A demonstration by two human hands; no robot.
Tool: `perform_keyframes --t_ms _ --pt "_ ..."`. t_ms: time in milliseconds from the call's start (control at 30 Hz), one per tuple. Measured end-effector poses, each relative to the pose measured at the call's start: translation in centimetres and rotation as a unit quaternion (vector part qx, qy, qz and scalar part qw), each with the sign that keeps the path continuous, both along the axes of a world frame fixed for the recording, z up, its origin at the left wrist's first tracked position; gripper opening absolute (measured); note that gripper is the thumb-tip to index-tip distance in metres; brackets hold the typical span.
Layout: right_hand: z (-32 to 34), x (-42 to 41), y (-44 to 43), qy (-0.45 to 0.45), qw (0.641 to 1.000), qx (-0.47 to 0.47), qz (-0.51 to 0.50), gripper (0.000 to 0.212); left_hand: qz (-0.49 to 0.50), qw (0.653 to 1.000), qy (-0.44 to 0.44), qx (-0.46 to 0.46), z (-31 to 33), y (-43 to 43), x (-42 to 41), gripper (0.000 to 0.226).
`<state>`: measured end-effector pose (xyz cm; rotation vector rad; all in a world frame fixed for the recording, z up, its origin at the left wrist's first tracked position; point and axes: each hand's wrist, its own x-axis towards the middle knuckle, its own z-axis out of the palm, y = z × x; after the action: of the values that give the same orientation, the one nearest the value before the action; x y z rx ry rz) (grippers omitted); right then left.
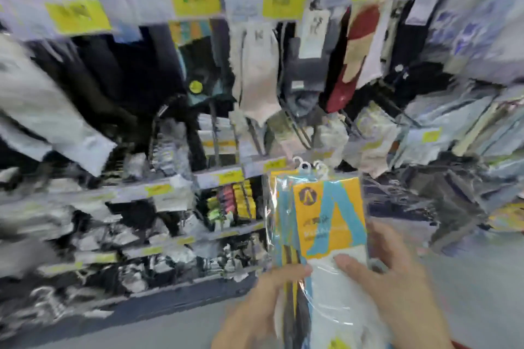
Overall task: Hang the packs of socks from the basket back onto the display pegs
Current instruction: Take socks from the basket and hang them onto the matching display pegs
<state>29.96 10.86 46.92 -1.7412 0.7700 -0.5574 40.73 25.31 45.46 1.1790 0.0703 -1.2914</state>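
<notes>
I hold two clear-wrapped packs of socks upright in front of me, low and right of centre. The front pack (331,215) has an orange and light-blue card over white socks. The pack behind it (283,238) shows blue, yellow and dark stripes. White hanger hooks stick up from both tops. My left hand (261,300) grips the packs from the left, thumb on the front. My right hand (397,286) grips the front pack from the right, thumb on the white socks. The basket is out of view. The picture is blurred by motion.
A sock display (255,65) fills the wall ahead, with hanging pairs on pegs under yellow price tags (283,3). Lower shelves (158,190) carry more packed socks. Crowded racks of packs (467,122) stand to the right. Grey floor (170,326) lies below.
</notes>
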Motion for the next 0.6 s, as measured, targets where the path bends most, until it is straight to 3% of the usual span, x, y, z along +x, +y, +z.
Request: perform_keyframes --t_ms 33,133,233,367,600 --pt "1.0 1.0 1.0 -0.017 1.0 0.013 0.018 0.054 0.021 1.0 -0.003 -0.012 1.2 1.6 0.4 0.068" --pt "3.2 4.0 4.4 -0.057 0.996 0.049 0.048 0.046 0.102 0.994 -0.026 -0.028 3.7 5.6 2.4 0.014" --pt "4.5 6.6 7.1 -0.097 0.983 0.141 0.066 0.038 0.182 0.982 -0.037 -0.042 4.4 8.9 4.5 0.014" --pt "6.2 9.5 9.4 -0.115 0.967 0.201 0.108 0.011 0.188 0.98 -0.049 -0.05 4.9 12.6 6.9 0.027" --pt "7.8 12.7 11.7 -0.108 0.961 0.195 0.167 0.015 0.147 0.981 -0.085 -0.091 6.0 13.8 10.7 0.038"
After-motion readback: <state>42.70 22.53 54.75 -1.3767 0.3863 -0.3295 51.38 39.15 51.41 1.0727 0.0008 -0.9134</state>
